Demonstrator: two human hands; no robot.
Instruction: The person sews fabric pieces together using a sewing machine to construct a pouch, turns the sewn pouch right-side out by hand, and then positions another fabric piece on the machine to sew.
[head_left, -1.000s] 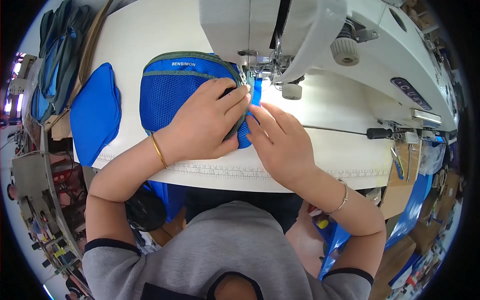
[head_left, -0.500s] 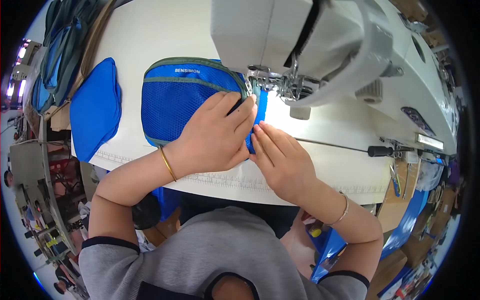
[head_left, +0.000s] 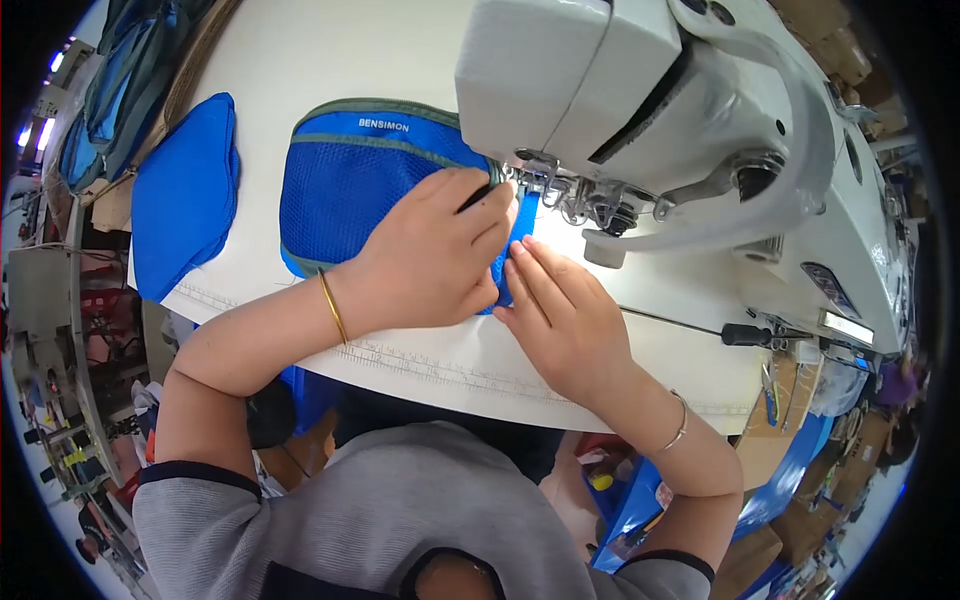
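A blue mesh pouch point(head_left: 345, 195) with green trim and the word BENSIMON lies on the white table, its right edge at the needle area of the sewing machine point(head_left: 560, 80). My left hand point(head_left: 430, 250) presses on the pouch's right part, fingers bent together and gripping its edge close to the presser foot. Beside it, my right hand point(head_left: 565, 320) lies with its fingers extended, the tips touching the blue fabric strip point(head_left: 522, 220) along that edge. Both hands partly cover the seam.
Blue fabric pieces point(head_left: 187, 195) are stacked on the left of the white table point(head_left: 400, 365). Blue and green pouches point(head_left: 125, 90) hang beyond them. A black-handled screwdriver point(head_left: 745, 334) points in from the right, near blue-handled tweezers point(head_left: 769, 395).
The view has shifted, with the machine head appearing further right and larger. My right hand has slid down along the edge relative to my left hand, which stays on the pouch.
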